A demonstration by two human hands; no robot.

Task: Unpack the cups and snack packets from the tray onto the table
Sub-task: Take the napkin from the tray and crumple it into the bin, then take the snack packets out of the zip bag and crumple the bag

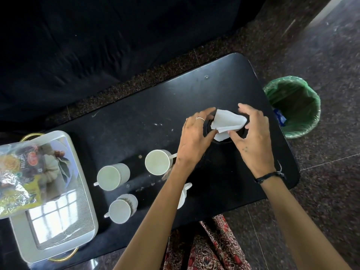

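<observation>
I have both hands over the right half of the black tabletop (224, 78), working a folded stack of white paper napkins (228, 123) that sits on or in a dark round holder (209, 131); I cannot tell which, since the holder blends into the surface. My left hand (194, 137) pinches the stack's near-left corner between thumb and forefinger, and my right hand (251, 133) pinches its right edge, so each grip is narrow and closed on paper, the other fingers fanned loose. Taking the napkins as my landmark, three cups stand to their near left, upside down: one (158, 162) closest, just beside my left wrist, a second (113, 176) further left, a third (123, 208) nearest me. A fourth white piece with a handle (184, 195) lies half hidden under my left forearm. Far to the left of the napkins the tray (58, 236) is nearly bare, with a snack packet (29, 172) hanging over its far end, seemingly not yet unloaded. To finish this step well, I judge I should square the stack lightly, press it flat into the holder, and let go without lifting the top sheets. My left forearm is the risk, so I would raise it straight up before reaching across to the packet.
</observation>
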